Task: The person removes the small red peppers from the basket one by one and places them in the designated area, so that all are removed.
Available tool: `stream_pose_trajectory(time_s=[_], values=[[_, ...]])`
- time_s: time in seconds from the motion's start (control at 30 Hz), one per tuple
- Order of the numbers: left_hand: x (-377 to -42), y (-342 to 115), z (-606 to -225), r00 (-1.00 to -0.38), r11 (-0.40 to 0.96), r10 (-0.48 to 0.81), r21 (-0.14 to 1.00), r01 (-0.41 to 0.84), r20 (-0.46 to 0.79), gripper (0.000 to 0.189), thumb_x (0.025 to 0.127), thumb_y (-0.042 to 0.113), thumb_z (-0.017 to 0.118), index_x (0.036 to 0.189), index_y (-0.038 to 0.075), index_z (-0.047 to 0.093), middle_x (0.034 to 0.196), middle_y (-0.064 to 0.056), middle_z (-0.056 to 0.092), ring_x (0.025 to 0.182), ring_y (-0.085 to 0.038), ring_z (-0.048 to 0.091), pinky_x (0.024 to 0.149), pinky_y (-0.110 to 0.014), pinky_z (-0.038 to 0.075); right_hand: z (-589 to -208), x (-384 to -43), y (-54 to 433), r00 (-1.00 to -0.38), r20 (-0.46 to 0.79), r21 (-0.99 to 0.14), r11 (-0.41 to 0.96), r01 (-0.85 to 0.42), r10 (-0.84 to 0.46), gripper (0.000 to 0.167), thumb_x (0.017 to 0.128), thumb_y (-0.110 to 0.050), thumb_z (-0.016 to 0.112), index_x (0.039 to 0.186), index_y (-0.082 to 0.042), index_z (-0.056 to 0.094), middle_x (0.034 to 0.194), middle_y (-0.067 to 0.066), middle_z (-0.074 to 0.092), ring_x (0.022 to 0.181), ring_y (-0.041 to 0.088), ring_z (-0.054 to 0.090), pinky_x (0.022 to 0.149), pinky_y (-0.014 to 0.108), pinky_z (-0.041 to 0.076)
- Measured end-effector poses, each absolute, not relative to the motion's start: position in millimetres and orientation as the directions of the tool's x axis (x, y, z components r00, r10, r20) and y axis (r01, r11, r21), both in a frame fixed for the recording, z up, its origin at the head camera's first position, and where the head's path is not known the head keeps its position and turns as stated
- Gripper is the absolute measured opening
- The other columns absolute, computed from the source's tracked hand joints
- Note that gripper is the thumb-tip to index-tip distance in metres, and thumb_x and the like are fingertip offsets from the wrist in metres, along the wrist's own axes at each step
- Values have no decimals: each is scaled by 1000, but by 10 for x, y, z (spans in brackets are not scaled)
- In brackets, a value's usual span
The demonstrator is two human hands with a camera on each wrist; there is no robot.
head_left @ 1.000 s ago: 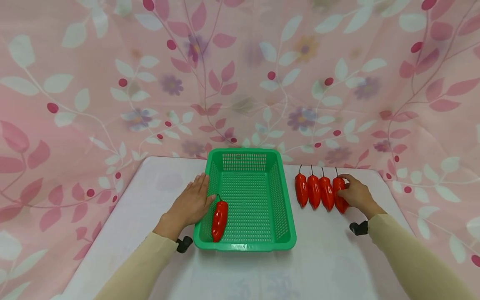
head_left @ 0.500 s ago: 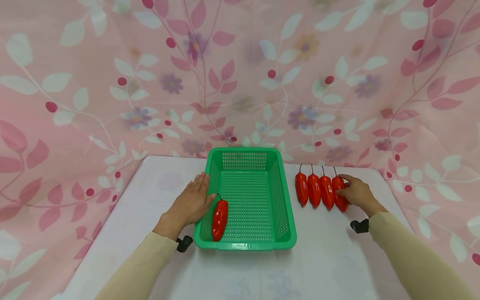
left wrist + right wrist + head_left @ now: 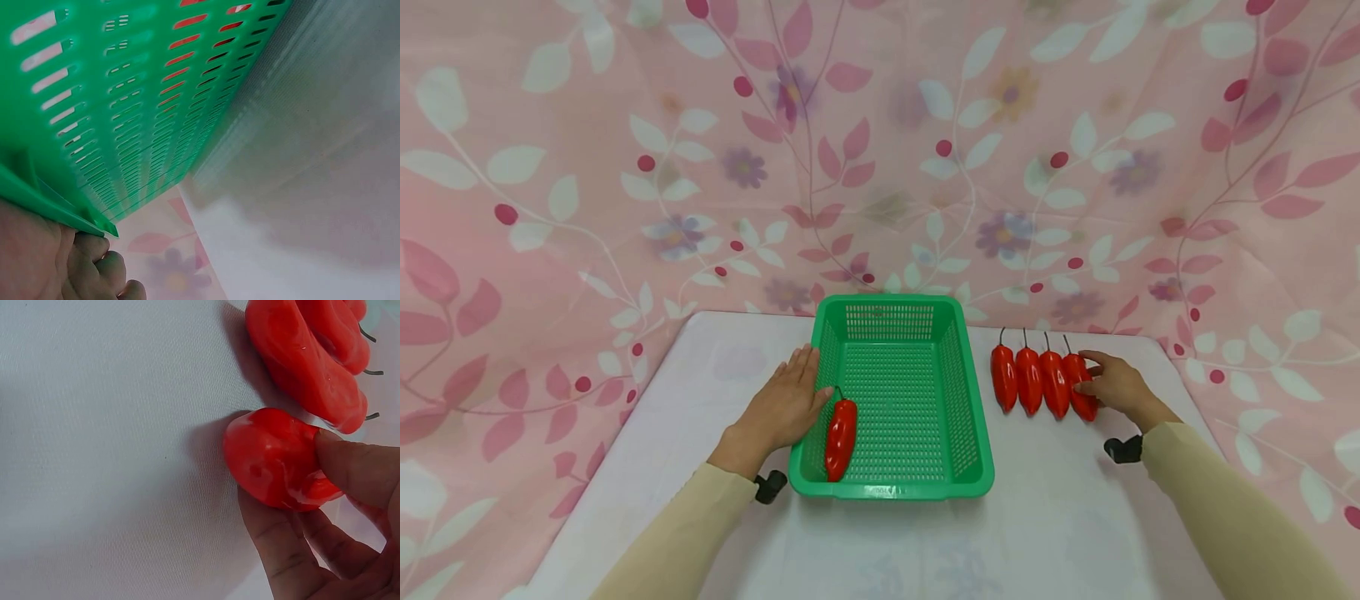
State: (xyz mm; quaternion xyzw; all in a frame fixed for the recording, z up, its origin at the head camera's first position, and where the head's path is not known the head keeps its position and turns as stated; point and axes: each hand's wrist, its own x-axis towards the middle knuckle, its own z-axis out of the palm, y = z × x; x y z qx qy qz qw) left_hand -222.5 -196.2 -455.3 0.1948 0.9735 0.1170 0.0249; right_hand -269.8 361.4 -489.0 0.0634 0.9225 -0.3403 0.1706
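Observation:
My left hand [image 3: 784, 402] rests with straight fingers along the left rim of the green basket [image 3: 966, 392], its thumb reaching over the rim. The left wrist view shows that hand's fingers [image 3: 112, 272] beside the slotted outer wall. One red pepper [image 3: 841, 440] with a dark stem lies inside the basket at the lower left. On the table's right side my right hand [image 3: 1118, 387] grips the rightmost pepper [image 3: 269, 456] of a row between thumb and fingers. This pepper lies slightly slanted, its stem end toward its neighbour [image 3: 1056, 386].
Two more red peppers, one at the row's left end [image 3: 1003, 379] and one beside it [image 3: 1028, 382], lie stems away from me. They are on a white-covered table [image 3: 1015, 517]. A pink floral cloth [image 3: 880, 167] hangs behind the table's back edge.
The rightmost pepper has turned a little in my right hand, its stem shifting left and its lower tip moving slightly up and right. My left hand and the basket have stayed put.

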Motion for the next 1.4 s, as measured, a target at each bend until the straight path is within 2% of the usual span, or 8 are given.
stream_pose_trajectory(time_s=[0.17, 0.47, 0.57, 0.73, 0.8, 0.9, 1.13, 1.4], values=[[-2229, -1958, -4558, -923, 897, 385, 239, 373, -2, 79, 112, 40, 47, 165, -9, 14, 173, -27, 17, 162, -44, 17, 130, -59, 21, -4895, -2674, 3630, -935, -355, -609, 756, 240, 11, 85, 100, -22, 71, 165, 3, 22, 145, 41, 46, 107, 38, 67, 82, 40, 66], [-2222, -1970, -4556, -923, 895, 385, 240, 376, 6, 77, 113, 39, 47, 164, -10, 16, 173, -28, 18, 161, -45, 19, 129, -59, 22, -4904, -2651, 3635, -935, -354, -629, 737, 247, 11, 84, 102, -27, 69, 166, 0, 21, 149, 41, 38, 113, 41, 65, 86, 42, 66], [-2219, -1977, -4554, -923, 896, 385, 238, 375, 2, 77, 113, 39, 46, 164, -9, 15, 173, -27, 18, 161, -45, 18, 129, -59, 22, -4906, -2636, 3643, -939, -343, -613, 754, 236, 15, 84, 103, -33, 67, 166, 0, 22, 151, 41, 36, 116, 45, 64, 90, 48, 64], [-2223, -1972, -4541, -923, 895, 384, 248, 370, -8, 77, 113, 38, 46, 164, -10, 15, 173, -28, 17, 162, -45, 16, 130, -59, 21, -4904, -2614, 3635, -957, -288, -561, 803, 200, 37, 83, 103, -42, 65, 165, -1, 27, 153, 39, 37, 129, 55, 49, 95, 65, 56], [-2231, -1966, -4541, -923, 895, 384, 250, 369, -11, 77, 113, 38, 46, 164, -10, 15, 173, -27, 17, 162, -45, 15, 130, -59, 20, -4897, -2627, 3631, -966, -255, -548, 818, 175, 35, 82, 102, -42, 65, 164, -1, 29, 153, 39, 38, 132, 58, 43, 95, 68, 55], [-2237, -1961, -4538, -924, 896, 382, 250, 366, -18, 77, 113, 38, 46, 164, -10, 15, 173, -27, 17, 162, -46, 13, 130, -59, 19, -4850, -2642, 3589, -977, -214, -534, 834, 139, 26, 78, 102, -39, 65, 163, -2, 32, 152, 38, 40, 134, 58, 42, 96, 68, 55], [-2253, -1967, -4527, -922, 895, 386, 246, 372, -13, 75, 113, 38, 44, 164, -10, 16, 173, -27, 17, 162, -46, 14, 130, -59, 19, -4548, -2594, 3296, -987, -162, -545, 832, 104, 18, 74, 104, -38, 64, 162, -4, 35, 153, 35, 42, 136, 55, 43, 99, 67, 54], [-2244, -1964, -4523, -924, 899, 383, 231, 373, 1, 72, 114, 37, 43, 163, -11, 20, 172, -28, 19, 161, -46, 15, 130, -60, 20, -4164, -2539, 2714, -997, -51, -618, 786, -20, -65, 69, 104, -33, 65, 163, -9, 38, 153, 29, 48, 136, 49, 49, 104, 65, 53]])
